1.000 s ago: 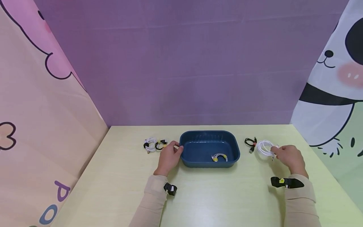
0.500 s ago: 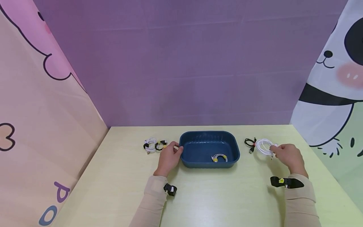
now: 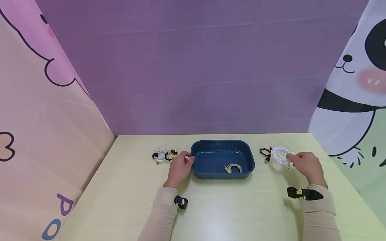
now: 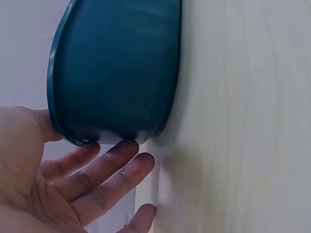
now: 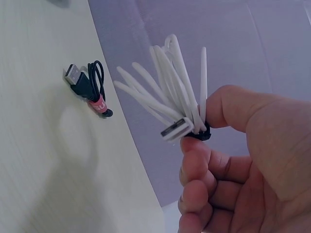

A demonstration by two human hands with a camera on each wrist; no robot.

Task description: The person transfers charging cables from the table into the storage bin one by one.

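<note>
Pinching white cable coil (image 5: pixel 177 85) by edge in fingertips (image 5: pixel 196 160) of right hand (image 3: pixel 308 166); touching blue basin (image 3: pixel 211 175) with loosely extended left hand (image 3: pixel 179 169).

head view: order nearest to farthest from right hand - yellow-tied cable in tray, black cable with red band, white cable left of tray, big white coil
1. White coil: pinched in the right hand.
2. Black cable: just left of the coil.
3. Yellow-tied cable: inside the tray, toward its right.
4. White cable: left of the tray.
</note>
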